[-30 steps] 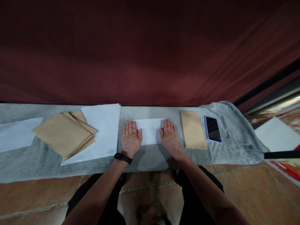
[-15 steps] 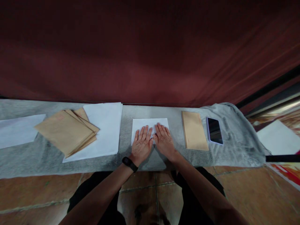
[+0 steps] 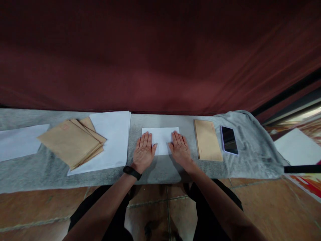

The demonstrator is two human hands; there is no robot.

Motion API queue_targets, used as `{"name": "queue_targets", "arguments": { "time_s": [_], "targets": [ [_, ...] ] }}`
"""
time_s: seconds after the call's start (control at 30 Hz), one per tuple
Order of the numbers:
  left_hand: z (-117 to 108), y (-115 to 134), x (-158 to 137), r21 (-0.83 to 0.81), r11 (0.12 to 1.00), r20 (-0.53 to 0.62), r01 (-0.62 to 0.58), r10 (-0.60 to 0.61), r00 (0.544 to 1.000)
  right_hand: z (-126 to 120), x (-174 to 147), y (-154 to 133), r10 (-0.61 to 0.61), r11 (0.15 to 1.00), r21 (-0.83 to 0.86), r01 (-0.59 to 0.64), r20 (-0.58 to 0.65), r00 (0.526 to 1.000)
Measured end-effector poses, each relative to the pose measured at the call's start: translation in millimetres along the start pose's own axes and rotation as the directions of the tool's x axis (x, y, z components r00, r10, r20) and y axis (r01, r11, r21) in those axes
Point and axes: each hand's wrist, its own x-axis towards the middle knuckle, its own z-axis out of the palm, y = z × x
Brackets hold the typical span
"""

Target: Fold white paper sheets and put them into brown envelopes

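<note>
A small white sheet of paper [image 3: 162, 142], probably folded, lies flat on the grey cloth in front of me. Across its left end rests my left hand [image 3: 144, 150], palm down with the fingers stretched out. My right hand [image 3: 181, 149] lies flat over the paper's right end, its fingers extended too. Both thumbs point inward, and the middle of the paper shows between them. To the right of my right hand is a stack of brown envelopes [image 3: 208, 140].
Several brown envelopes [image 3: 72, 142] lie fanned over large white sheets [image 3: 115, 147] on the left. Another white paper [image 3: 20, 141] is at the far left. A phone [image 3: 229, 140] rests on the grey cloth [image 3: 255, 147] at right. A dark red surface [image 3: 160, 67] rises behind.
My hands have slid apart from the middle of the paper, the left one leftward and the right one slightly rightward. More of the paper's middle now shows.
</note>
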Motion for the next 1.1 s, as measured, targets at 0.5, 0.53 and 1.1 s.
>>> {"name": "queue_targets", "arguments": {
  "time_s": [0.5,0.53,1.1],
  "targets": [
    [-8.0,2.3,8.8,-0.035,0.999,-0.047,-0.013,0.011,0.999,-2.2,1.7,10.4,0.079,0.997,0.024,-0.078,-0.060,0.995],
    [-9.1,8.0,9.9,-0.054,0.996,-0.029,-0.072,0.070,0.997,-2.7,2.2,7.0,0.057,0.998,0.035,-0.056,-0.045,0.997],
    [4.9,30.4,42.7,-0.130,0.966,0.133,-0.222,0.239,0.962,-11.5,-34.5,-36.9,-0.252,0.964,0.119,0.238,0.116,0.961]
  ]
}}
